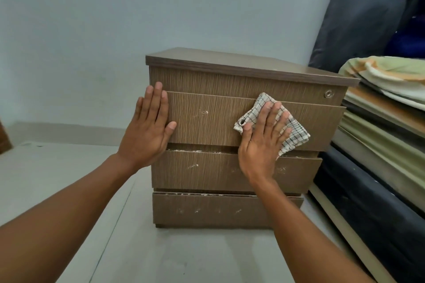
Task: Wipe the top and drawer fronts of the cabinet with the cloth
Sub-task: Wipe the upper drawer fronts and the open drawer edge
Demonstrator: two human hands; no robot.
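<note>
A low brown wood-grain cabinet [230, 80] with three drawer fronts stands on the floor ahead of me. My right hand [264, 142] lies flat on a folded white checked cloth [296, 131], pressing it against the right half of the top drawer front [207, 117]. My left hand [149, 128] rests flat, fingers together, on the left edge of that same drawer. White scuff marks show on the middle drawer front [207, 170] and the bottom drawer front [207, 210]. A round lock [328, 93] sits at the upper right of the cabinet's face.
A stack of mattresses and folded bedding [386, 108] stands close against the cabinet's right side. A dark cushion [358, 14] leans on the pale wall behind. Grey floor [69, 167] stretches to the left and in front.
</note>
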